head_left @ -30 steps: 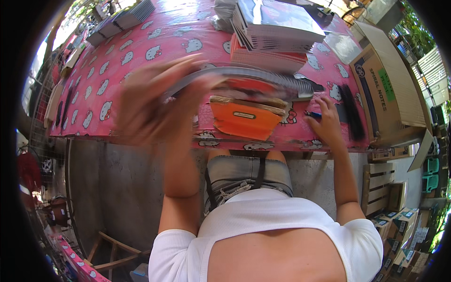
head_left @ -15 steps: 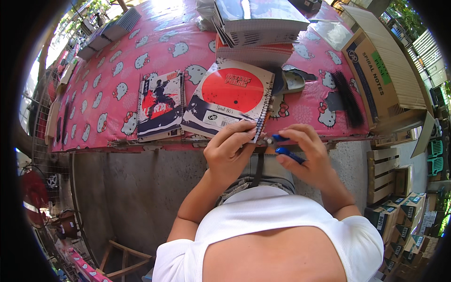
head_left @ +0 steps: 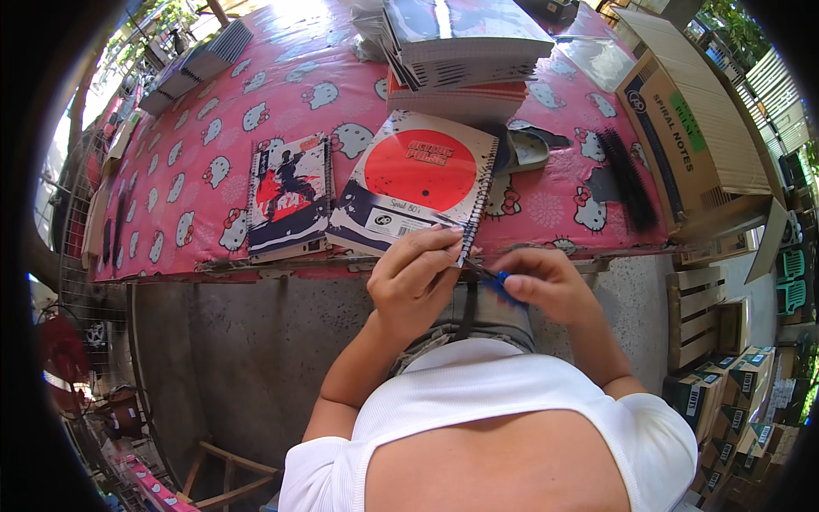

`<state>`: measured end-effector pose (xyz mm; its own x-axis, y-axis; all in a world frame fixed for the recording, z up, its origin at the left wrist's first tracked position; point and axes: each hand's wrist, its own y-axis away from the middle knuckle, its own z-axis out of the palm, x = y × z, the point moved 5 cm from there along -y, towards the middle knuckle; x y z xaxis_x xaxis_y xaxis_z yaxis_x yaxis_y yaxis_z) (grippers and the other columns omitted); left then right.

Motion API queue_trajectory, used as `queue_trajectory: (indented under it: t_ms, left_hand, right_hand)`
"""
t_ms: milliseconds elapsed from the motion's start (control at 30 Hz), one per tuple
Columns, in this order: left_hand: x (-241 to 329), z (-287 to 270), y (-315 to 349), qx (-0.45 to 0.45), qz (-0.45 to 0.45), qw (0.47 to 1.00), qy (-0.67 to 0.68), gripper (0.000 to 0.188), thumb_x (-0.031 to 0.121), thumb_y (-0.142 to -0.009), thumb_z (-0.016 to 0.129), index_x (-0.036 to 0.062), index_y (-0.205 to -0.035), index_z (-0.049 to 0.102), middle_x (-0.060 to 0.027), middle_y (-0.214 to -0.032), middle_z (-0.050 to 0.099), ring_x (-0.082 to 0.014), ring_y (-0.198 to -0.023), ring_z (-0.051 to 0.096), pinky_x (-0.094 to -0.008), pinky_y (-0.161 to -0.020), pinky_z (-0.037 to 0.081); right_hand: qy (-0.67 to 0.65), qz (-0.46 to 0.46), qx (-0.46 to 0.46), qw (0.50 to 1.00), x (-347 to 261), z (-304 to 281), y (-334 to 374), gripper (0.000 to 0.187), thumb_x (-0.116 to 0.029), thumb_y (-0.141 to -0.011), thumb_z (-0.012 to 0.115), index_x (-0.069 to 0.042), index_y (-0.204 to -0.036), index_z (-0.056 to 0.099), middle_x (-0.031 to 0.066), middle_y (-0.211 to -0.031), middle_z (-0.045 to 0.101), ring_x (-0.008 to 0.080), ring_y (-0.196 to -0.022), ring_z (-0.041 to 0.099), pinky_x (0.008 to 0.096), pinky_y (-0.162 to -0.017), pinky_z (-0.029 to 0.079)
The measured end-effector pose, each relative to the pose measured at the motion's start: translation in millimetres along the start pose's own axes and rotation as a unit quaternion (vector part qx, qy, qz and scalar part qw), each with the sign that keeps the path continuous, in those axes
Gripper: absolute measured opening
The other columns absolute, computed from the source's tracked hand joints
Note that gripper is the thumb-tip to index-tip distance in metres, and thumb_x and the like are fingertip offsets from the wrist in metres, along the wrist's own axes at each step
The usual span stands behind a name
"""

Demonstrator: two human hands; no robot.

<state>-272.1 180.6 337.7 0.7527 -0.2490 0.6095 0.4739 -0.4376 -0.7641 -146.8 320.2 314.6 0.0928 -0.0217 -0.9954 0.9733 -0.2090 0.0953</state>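
Note:
A spiral notebook [head_left: 420, 175] with a large red circle on its cover lies tilted on the table, its lower corner at the near edge. My left hand [head_left: 413, 275] is closed on that corner, fingers beside the end of the dark wire coil. In my right hand [head_left: 548, 283] is a pair of blue-handled pliers [head_left: 502, 281], the handles squeezed close together and a little blurred. The jaws reach the bottom end of the coil; exactly what they grip is too small to tell. Just left lies a smaller spiral notebook [head_left: 288, 192] with a dark figure on its cover.
A tall stack of notebooks [head_left: 467, 64] stands behind the large one. To the right are a dark bundle of wire coils [head_left: 630, 181] and an open cardboard box [head_left: 670, 141]. More notebooks [head_left: 196, 68] are piled at the far left of the pink patterned tablecloth [head_left: 175, 183].
My right hand has moved slightly in toward the coil's end, and the pliers' handles have come together from being spread. My left hand stays on the notebook corner.

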Motion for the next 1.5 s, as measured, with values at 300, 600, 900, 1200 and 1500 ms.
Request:
queue_trajectory:
  t_ms: [300, 600, 900, 1200, 1500]
  left_hand:
    - [-62.0, -112.3, -46.6, 0.389, -0.136, 0.911, 0.024, 0.011, 0.001, -0.084, 0.066, 0.0023, -0.090, 0.057, -0.0101, -0.094, 0.066, -0.0148, -0.085, 0.060, -0.0299, -0.080, 0.049]
    - [-44.4, -235.3, -142.7, 0.204, 0.134, 0.914, -0.324, 0.016, 0.019, -0.086, 0.063, 0.0049, -0.093, 0.064, -0.0075, -0.079, 0.064, -0.0203, -0.071, 0.059, -0.0334, -0.063, 0.047]
    - [-246.2, -121.7, -48.9, -0.347, -0.261, 0.763, -0.478, 0.085, 0.075, -0.086, 0.017, 0.0187, -0.150, 0.008, -0.0157, -0.155, 0.007, -0.0327, -0.143, -0.003, -0.0646, -0.105, -0.008]
    - [-166.0, -38.7, -93.9, 0.039, -0.455, 0.785, 0.419, 0.048, 0.037, -0.092, 0.056, -0.0003, -0.121, 0.050, -0.0132, -0.104, 0.058, -0.0217, -0.095, 0.058, -0.0339, -0.087, 0.045]
    - [-42.4, -51.8, -104.1, -0.053, -0.128, 0.973, 0.184, 0.025, 0.012, -0.086, 0.067, 0.0002, -0.107, 0.059, -0.0004, -0.089, 0.064, -0.0063, -0.077, 0.054, -0.0207, -0.068, 0.045]
  right_hand:
    - [0.460, -0.118, 0.348, 0.808, 35.4, -108.7, -11.3, 0.037, -0.024, -0.079, 0.071, -0.005, -0.110, 0.062, 0.0127, -0.107, 0.064, 0.0295, -0.097, 0.061, 0.0379, -0.084, 0.047]
    - [0.469, -0.279, 0.332, 0.769, -27.0, -97.4, -51.6, 0.037, -0.022, -0.073, 0.077, -0.005, -0.104, 0.064, 0.0165, -0.122, 0.057, 0.0323, -0.112, 0.054, 0.0416, -0.093, 0.043]
    - [0.598, -0.419, 0.335, 0.596, -133.6, -57.1, -164.4, 0.026, -0.025, -0.077, 0.069, -0.015, -0.102, 0.067, 0.0024, -0.114, 0.061, 0.0245, -0.101, 0.057, 0.0352, -0.088, 0.040]
    - [0.593, -0.500, 0.167, 0.609, -92.1, 15.6, -120.2, 0.028, -0.011, -0.071, 0.069, -0.011, -0.099, 0.068, 0.0054, -0.095, 0.063, 0.0254, -0.090, 0.059, 0.0391, -0.084, 0.044]
    - [0.054, -0.184, 0.185, 0.964, -23.7, -61.5, -64.4, 0.023, 0.003, -0.078, 0.068, 0.002, -0.101, 0.063, 0.0072, -0.094, 0.067, 0.0131, -0.086, 0.061, 0.0280, -0.077, 0.049]
